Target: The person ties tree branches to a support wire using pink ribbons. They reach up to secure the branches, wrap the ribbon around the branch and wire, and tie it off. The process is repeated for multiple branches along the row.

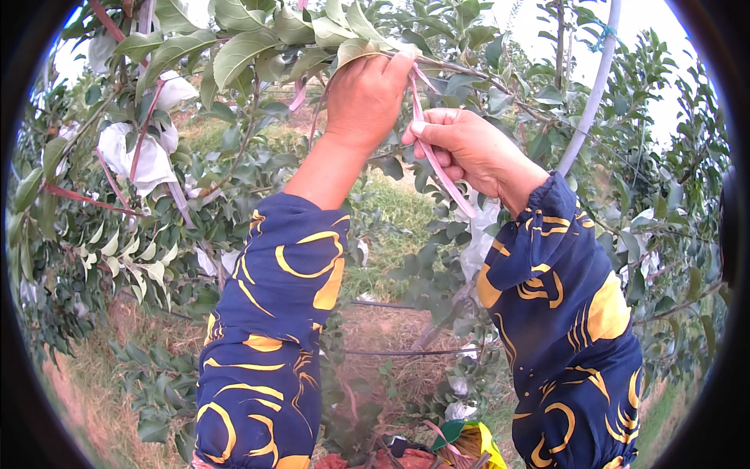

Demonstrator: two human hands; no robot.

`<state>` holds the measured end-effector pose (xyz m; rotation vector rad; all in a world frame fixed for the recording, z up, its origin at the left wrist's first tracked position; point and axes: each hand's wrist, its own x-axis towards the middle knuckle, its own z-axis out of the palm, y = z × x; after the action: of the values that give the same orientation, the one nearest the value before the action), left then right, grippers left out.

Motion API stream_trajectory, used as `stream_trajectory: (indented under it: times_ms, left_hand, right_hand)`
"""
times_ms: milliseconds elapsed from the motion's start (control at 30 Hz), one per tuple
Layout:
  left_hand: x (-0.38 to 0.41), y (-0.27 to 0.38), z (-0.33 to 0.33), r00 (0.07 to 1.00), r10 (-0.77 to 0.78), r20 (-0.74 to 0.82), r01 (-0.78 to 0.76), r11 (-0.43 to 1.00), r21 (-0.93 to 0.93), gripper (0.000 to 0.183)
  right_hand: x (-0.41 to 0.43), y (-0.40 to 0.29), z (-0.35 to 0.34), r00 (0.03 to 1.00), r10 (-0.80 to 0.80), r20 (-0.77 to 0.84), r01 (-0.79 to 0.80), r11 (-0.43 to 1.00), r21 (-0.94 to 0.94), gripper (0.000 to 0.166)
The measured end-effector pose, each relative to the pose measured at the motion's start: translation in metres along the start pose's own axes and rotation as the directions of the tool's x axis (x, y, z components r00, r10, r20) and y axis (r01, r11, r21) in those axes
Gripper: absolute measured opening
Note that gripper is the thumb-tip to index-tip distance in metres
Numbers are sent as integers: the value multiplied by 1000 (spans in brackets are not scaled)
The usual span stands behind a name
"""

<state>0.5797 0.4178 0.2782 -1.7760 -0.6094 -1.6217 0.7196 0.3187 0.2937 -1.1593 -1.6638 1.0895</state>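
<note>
Raised at the top middle, my left hand [364, 105] is closed around a leafy fruit-tree branch [498, 85], its fingertips partly hidden by leaves. A pink tying strip [442, 173] hangs from the branch just beside that hand. Between thumb and fingers, my right hand [477, 143] pinches this strip below the branch, and its loose end dangles down past the hand. Broad green leaves [246, 55] spread along the branch to the left of my hands.
White fruit bags [137, 155] and more pink strips [146, 129] hang at left. A grey pole [592, 88] rises at right. Dark horizontal lines [404, 353] cross the gap between trees. Low in view is a yellow and green bag [489, 448] with thin strands inside.
</note>
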Motion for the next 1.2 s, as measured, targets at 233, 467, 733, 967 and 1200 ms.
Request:
stream_trajectory:
  times_ms: [233,467,733,967,1200]
  left_hand:
    - [-4,-2,6,999,-13,-45,12,1000,-11,35]
    - [-4,5,4,999,-32,-39,29,996,-86,34]
    - [-4,-1,3,999,-47,-23,45,995,-87,35]
    - [-5,-5,3,999,-36,-21,35,998,-53,37]
    - [-3,-1,7,999,-35,-37,33,998,-53,37]
  right_hand:
    - [2,-1,2,996,89,4,-89,996,6,12]
    - [27,16,23,881,-130,-455,366,797,481,5]
    - [61,14,17,822,-65,-565,527,463,713,6]
    - [77,9,16,871,-79,-484,481,331,812,11]
    - [71,17,4,914,-214,-344,392,248,886,13]
